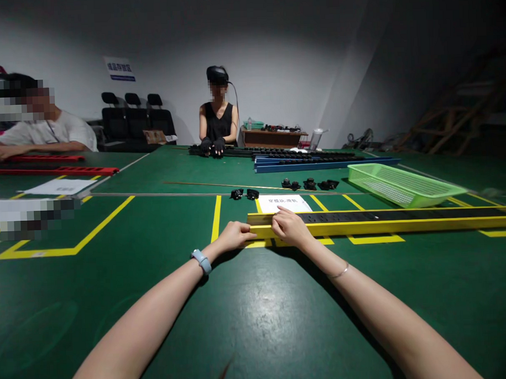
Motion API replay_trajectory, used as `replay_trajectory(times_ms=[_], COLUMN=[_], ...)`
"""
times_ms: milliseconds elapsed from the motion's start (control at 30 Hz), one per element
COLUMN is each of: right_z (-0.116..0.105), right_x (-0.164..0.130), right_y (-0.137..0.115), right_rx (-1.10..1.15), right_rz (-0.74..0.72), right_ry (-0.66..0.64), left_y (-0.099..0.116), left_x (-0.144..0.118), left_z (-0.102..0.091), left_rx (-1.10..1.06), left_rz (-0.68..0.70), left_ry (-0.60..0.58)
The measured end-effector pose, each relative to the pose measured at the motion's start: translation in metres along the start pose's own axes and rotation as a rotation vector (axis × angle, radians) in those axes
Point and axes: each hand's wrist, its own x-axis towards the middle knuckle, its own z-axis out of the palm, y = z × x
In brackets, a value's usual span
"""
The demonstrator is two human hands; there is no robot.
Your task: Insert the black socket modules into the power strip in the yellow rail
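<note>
**Two hands at the end of a long yellow rail**

The yellow rail lay flat on the green table. Its long side ran left to right, w/ one end near the middle of the table and the other going off toward the right edge. A black strip ran along its top.

The left hand was curled shut on the rail's left end. The right hand sat just beside it, fingers bent over the rail's top & front, holding it too.

A white paper label lay just behind the rail. Small black parts sat a bit farther back, and a green basket stood behind the rail toward the right.

The table between the rail and the near edge was bare green w/ lots of room. Left of the rail's end were only yellow lines on the table.

Across the far edge, another person's gloved hands rested on black rails. A 2nd person sat at the far left corner.
</note>
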Motion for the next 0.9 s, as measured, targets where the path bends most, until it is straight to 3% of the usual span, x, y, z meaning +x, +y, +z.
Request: replay_trajectory(times_ms=[167, 333, 467, 567, 633, 733, 833, 900], right_z=[0.004, 0.004, 0.002, 0.005, 0.011, 0.021, 0.025, 0.025], right_x=[-0.004, -0.003, -0.002, -0.003, -0.005, -0.007, -0.006, -0.004], right_y=[0.0, -0.005, -0.016, -0.034, -0.048, -0.069, -0.08, -0.082], right_rx=[-0.04, -0.057, 0.068, 0.212, 0.263, 0.341, 0.439, 0.44], right_rz=[-0.016, -0.011, -0.037, -0.167, -0.286, -0.318, -0.276, -0.198], right_ry=[0.014, 0.054, 0.162, 0.204, 0.145, -0.033, -0.265, -0.346], left_y=[-0.002, -0.006, -0.012, -0.016, -0.02, -0.032, -0.048, -0.056], left_x=[-0.002, -0.002, 0.0, 0.001, 0.004, 0.015, 0.037, 0.055], left_z=[-0.001, -0.009, -0.014, -0.013, -0.012, -0.018, -0.034, -0.044], left_rx=[-0.027, -0.036, -0.142, -0.297, -0.375, -0.363, -0.184, 0.02], left_rz=[-0.002, 0.034, 0.089, 0.074, 0.047, 0.017, -0.003, -0.008], left_ry=[-0.035, -0.153, -0.25, -0.223, -0.118, 0.2, 0.588, 0.728])
